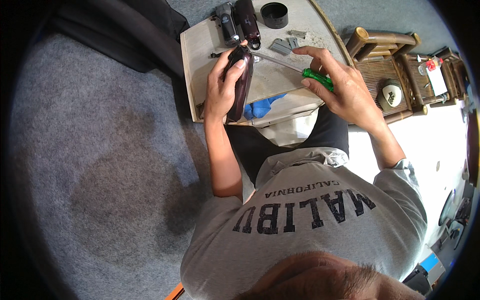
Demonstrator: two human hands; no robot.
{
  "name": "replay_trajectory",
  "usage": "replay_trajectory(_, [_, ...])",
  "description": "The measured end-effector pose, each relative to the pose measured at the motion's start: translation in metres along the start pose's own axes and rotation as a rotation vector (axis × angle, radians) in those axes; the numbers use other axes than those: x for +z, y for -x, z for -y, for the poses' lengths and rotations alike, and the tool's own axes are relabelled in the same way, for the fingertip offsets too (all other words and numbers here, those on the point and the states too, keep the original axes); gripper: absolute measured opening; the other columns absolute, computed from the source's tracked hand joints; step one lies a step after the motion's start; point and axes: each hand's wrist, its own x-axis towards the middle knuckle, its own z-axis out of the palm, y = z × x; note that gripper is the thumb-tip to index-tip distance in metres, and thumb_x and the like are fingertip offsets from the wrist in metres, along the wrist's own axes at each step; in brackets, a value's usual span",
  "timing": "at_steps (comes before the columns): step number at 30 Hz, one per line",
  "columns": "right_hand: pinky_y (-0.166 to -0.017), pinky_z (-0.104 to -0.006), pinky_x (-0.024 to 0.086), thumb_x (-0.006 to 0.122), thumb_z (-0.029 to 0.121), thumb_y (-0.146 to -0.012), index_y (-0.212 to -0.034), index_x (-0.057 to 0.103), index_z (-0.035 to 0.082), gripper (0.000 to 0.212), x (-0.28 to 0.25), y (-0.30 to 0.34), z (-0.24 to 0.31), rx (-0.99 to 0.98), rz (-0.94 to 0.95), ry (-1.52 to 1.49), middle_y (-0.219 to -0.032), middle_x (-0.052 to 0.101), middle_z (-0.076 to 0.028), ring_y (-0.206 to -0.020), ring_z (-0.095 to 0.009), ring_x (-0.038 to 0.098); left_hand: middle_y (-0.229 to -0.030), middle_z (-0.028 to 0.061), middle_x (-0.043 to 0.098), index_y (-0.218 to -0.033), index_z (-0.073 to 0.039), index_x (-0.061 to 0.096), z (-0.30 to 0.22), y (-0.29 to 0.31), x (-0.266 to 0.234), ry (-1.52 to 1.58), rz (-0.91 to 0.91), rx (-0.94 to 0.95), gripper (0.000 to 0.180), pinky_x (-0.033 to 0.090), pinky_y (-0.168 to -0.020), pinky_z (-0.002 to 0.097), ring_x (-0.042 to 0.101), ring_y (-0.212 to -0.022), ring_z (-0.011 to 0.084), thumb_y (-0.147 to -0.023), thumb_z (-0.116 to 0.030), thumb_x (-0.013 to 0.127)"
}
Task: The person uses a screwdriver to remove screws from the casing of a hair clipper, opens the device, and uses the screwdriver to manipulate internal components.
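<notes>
My left hand (221, 90) is wrapped round a dark maroon hair clipper (242, 92), held upright over the table's left part with its head pointing away from me. In my right hand (345, 85) is a screwdriver (318, 79) with a green handle, gripped between thumb and fingers. Its metal shaft points left, and the tip is at or near the clipper's head; whether it touches a screw is too small to tell. Grey metal clipper blade parts (283, 46) lie on the table beyond the screwdriver.
On the small wooden table (200, 45) stand a black clipper (227, 24), another maroon clipper (247, 22) and a round black container (274, 15). Hair clippings are scattered nearby. A blue cloth (265, 106) lies below the tabletop. To the right, a bamboo chair (370, 55) holds a cap (390, 95).
</notes>
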Motion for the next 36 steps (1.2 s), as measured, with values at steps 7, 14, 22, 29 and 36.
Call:
replay_trajectory(7, [-0.070, -0.0453, 0.058, 0.071, 0.018, -0.102, -0.153, 0.050, 0.019, 0.055, -0.001, -0.002, 0.001, 0.116, 0.053, 0.025, -0.096, 0.076, -0.016, -0.087, -0.035, 0.078, -0.112, 0.0021, 0.069, -0.143, -0.002, 0.066, -0.003, 0.001, 0.002, -0.042, 0.008, -0.009, 0.040, 0.049, -0.093, 0.0245, 0.060, -0.100, 0.0088, -0.106, -0.017, 0.060])
replay_trajectory(14, [-0.068, -0.0446, 0.056, 0.072, 0.020, -0.102, -0.156, 0.047, 0.016, 0.060, 0.001, 0.002, -0.005, 0.070, -0.011, 0.008, -0.089, 0.072, -0.015, -0.080, -0.035, 0.076, -0.110, 0.0016, 0.069, -0.142, -0.003, 0.067, -0.002, 0.000, 0.001, -0.042, 0.008, -0.021, 0.040, 0.049, -0.091, 0.0245, 0.060, -0.099, 0.0085, -0.106, -0.018, 0.061])
replay_trajectory(22, [-0.070, -0.0467, 0.057, 0.072, 0.019, -0.102, -0.156, 0.046, 0.016, 0.060, 0.003, 0.001, -0.005, 0.107, 0.008, 0.021, -0.091, 0.072, -0.015, -0.080, -0.037, 0.075, -0.111, 0.0024, 0.070, -0.142, -0.003, 0.068, -0.004, 0.001, 0.006, -0.049, -0.010, 0.003, 0.041, 0.049, -0.091, 0.0251, 0.062, -0.099, 0.0094, -0.105, -0.020, 0.062])
replay_trajectory(29, [-0.070, -0.0480, 0.057, 0.072, 0.021, -0.102, -0.155, 0.049, 0.017, 0.058, 0.003, -0.001, -0.005, 0.076, -0.006, 0.022, -0.091, 0.073, -0.018, -0.084, -0.038, 0.076, -0.111, 0.0028, 0.072, -0.141, -0.002, 0.068, -0.004, 0.001, 0.005, -0.085, -0.026, 0.027, 0.041, 0.049, -0.091, 0.0248, 0.061, -0.099, 0.0088, -0.104, -0.020, 0.062])
replay_trajectory(36, [-0.069, -0.0480, 0.057, 0.072, 0.021, -0.102, -0.157, 0.047, 0.019, 0.060, 0.008, -0.001, -0.013, 0.044, 0.008, 0.047, -0.090, 0.072, -0.019, -0.084, -0.036, 0.077, -0.111, 0.0028, 0.072, -0.141, -0.002, 0.068, -0.005, 0.000, 0.005, -0.110, -0.009, 0.028, 0.041, 0.049, -0.091, 0.0247, 0.061, -0.098, 0.0088, -0.104, -0.019, 0.062])
